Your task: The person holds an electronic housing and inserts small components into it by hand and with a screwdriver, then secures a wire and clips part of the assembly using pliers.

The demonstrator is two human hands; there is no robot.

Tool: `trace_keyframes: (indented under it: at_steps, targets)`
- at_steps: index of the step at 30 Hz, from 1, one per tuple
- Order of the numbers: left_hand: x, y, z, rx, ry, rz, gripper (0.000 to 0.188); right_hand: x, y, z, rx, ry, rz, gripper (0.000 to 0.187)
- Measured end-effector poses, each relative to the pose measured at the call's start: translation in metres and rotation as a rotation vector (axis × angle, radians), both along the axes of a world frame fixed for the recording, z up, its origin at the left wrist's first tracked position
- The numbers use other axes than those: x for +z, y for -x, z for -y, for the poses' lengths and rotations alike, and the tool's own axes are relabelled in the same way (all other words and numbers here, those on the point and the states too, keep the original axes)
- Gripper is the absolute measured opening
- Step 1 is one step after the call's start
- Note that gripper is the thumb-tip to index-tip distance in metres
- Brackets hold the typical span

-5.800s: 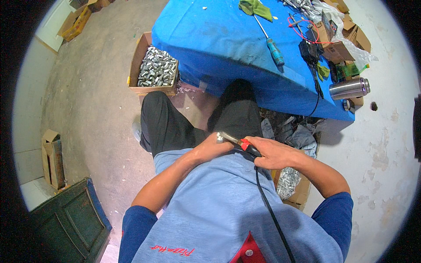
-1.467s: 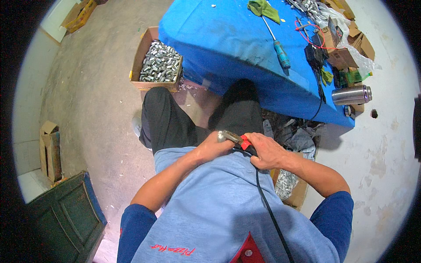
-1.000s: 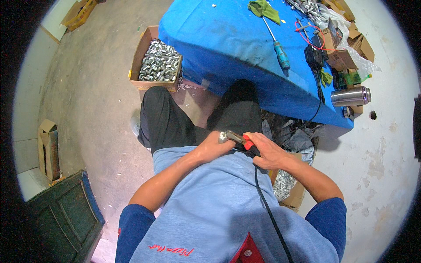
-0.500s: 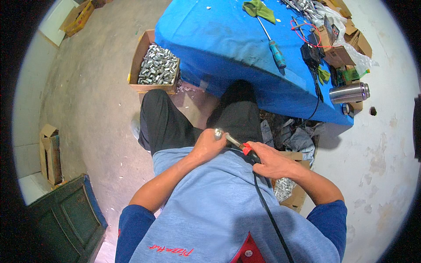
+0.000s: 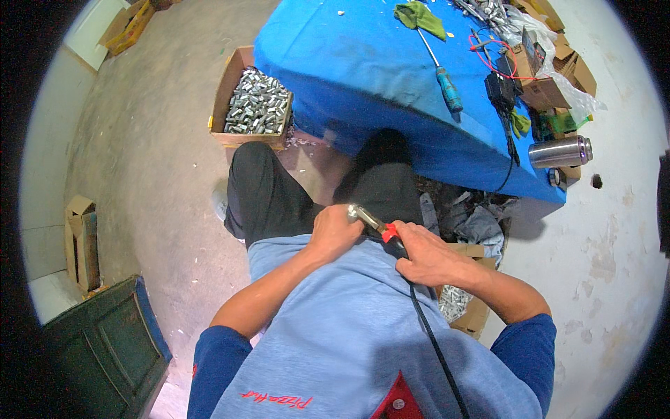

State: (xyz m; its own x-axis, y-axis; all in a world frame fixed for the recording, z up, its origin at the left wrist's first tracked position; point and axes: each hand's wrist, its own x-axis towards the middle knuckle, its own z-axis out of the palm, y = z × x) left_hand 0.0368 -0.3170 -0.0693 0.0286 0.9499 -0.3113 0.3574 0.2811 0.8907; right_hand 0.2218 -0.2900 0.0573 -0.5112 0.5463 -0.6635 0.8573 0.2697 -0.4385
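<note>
My left hand [image 5: 336,234] is closed around a small shiny metal cylinder [image 5: 352,211], whose end shows above the fingers. In my right hand [image 5: 431,253] is a corded hand tool with a metal shaft [image 5: 371,221], a red collar [image 5: 389,232] and a black handle. The shaft's tip meets or nearly meets the metal cylinder; I cannot tell whether it is inside. Both hands are close together over my lap. A black cord [image 5: 431,335] runs from the handle down across my blue shirt.
A cardboard box [image 5: 218,115] of many small metal cylinders stands on the floor beside the blue-covered table [image 5: 335,63]. On the table lie a blue-handled screwdriver [image 5: 449,89], green cloth [image 5: 420,17] and black adapter [image 5: 499,91]. A steel flask [image 5: 558,151] stands by the wall.
The view has shifted slightly. The metal cylinder's end and the tool's shaft have turned a little against each other; both hands keep their hold.
</note>
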Motion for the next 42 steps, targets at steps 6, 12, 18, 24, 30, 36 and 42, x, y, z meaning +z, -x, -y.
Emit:
trace_keyframes:
  at_steps: [6, 12, 18, 24, 30, 36, 42]
  targets:
    - [0.008, 0.001, 0.000, 0.007, 0.004, 0.013, 0.020, 0.001, 0.003, 0.000, 0.023, -0.045, 0.041, 0.049]
    - [0.007, 0.001, 0.001, -0.003, -0.022, -0.007, 0.021, 0.006, 0.007, -0.006, 0.049, 0.025, 0.079, 0.055]
    - [0.003, 0.000, 0.000, -0.009, 0.026, 0.043, 0.022, 0.009, 0.008, -0.002, 0.116, -0.130, 0.101, 0.059]
    - [-0.014, -0.001, -0.001, -0.040, 0.046, 0.195, 0.028, 0.007, 0.007, -0.011, 0.119, -0.068, 0.124, 0.062]
    - [-0.015, 0.000, -0.001, -0.064, 0.091, 0.282, 0.030, -0.002, -0.011, -0.017, 0.002, 0.101, -0.066, 0.061]
    - [-0.015, -0.001, -0.001, -0.049, 0.103, 0.252, 0.031, 0.003, -0.009, -0.015, 0.032, 0.095, -0.010, 0.060]
    - [-0.013, -0.002, -0.001, -0.004, 0.011, 0.115, 0.023, 0.009, 0.005, -0.009, 0.095, 0.034, 0.081, 0.058]
